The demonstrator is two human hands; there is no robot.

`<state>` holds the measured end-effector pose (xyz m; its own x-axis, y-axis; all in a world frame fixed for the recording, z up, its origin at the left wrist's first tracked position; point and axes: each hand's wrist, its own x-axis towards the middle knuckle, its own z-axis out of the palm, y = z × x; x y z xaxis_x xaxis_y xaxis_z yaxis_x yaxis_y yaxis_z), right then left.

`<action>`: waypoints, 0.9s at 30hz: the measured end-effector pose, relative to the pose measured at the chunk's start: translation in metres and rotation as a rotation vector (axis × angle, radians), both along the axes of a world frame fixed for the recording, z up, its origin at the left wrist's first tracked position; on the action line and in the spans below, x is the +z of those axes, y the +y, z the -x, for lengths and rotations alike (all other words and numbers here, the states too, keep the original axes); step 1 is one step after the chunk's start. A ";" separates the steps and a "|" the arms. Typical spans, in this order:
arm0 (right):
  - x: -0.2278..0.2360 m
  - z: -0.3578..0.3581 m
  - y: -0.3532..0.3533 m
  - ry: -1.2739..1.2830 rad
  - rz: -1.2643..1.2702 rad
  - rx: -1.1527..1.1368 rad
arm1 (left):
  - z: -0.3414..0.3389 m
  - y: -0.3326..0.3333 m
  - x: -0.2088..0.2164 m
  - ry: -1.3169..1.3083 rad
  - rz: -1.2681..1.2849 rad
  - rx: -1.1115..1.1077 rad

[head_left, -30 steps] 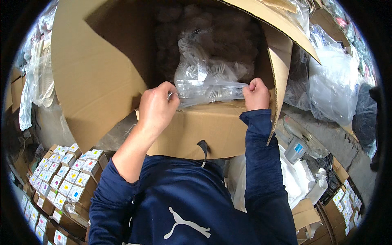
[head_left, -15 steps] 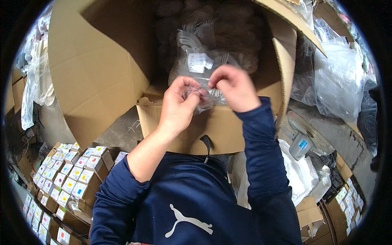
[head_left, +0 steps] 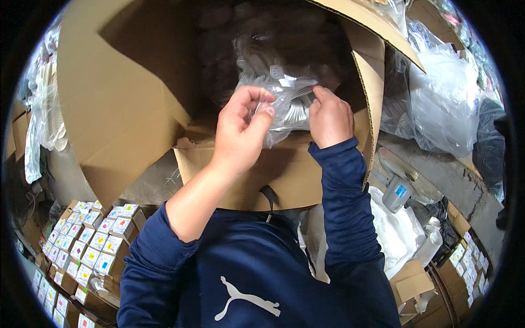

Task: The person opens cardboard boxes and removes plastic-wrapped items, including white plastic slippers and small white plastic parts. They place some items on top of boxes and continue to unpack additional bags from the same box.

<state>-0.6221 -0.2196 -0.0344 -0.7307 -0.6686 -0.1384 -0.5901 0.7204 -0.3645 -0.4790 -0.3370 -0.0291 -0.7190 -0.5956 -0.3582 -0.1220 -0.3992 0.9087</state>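
Note:
A clear plastic bag (head_left: 276, 131) lies at the near wall of a large open cardboard box (head_left: 126, 104). Nested, ribbed whitish pieces (head_left: 297, 112) show at its opening; their kind I cannot make out. My left hand (head_left: 243, 117) pinches the bag's left side between thumb and fingers. On the other side my right hand (head_left: 332, 117) grips the bag's edge, its index finger and thumb at the film and the palm turned down. A white paper label (head_left: 284, 78) shows through the film beyond my hands. Deeper inside, the box's contents are dark and blurred.
Stacks of small labelled boxes (head_left: 90, 240) stand at the lower left. A grey fan (head_left: 399, 191) lies right of the cardboard box, beside white sacks (head_left: 396, 235). Large clear plastic bags (head_left: 443, 98) are piled at the right. A long cardboard flap (head_left: 377, 27) overhangs the box's right side.
My right hand has come down and right onto the bag's edge. The bag's mouth is spread wider, baring the ribbed pieces. The label has become partly covered by film. My left hand stays nearly in place.

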 end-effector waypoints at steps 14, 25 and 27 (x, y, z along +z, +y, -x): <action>-0.032 -0.008 0.015 -0.034 0.034 0.039 | -0.017 -0.015 -0.018 -0.337 0.429 -0.337; -0.050 -0.018 0.007 -0.241 -0.352 0.325 | -0.023 -0.011 -0.021 -0.334 0.743 -0.384; -0.055 -0.017 0.004 -0.258 -0.373 0.329 | -0.025 -0.011 -0.019 -0.363 0.720 -0.390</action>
<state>-0.6047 -0.2154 -0.0895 -0.4031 -0.7272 -0.5556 -0.7311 0.6211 -0.2825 -0.4538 -0.3480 -0.0478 -0.8326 -0.5008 -0.2365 -0.4583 0.3833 0.8019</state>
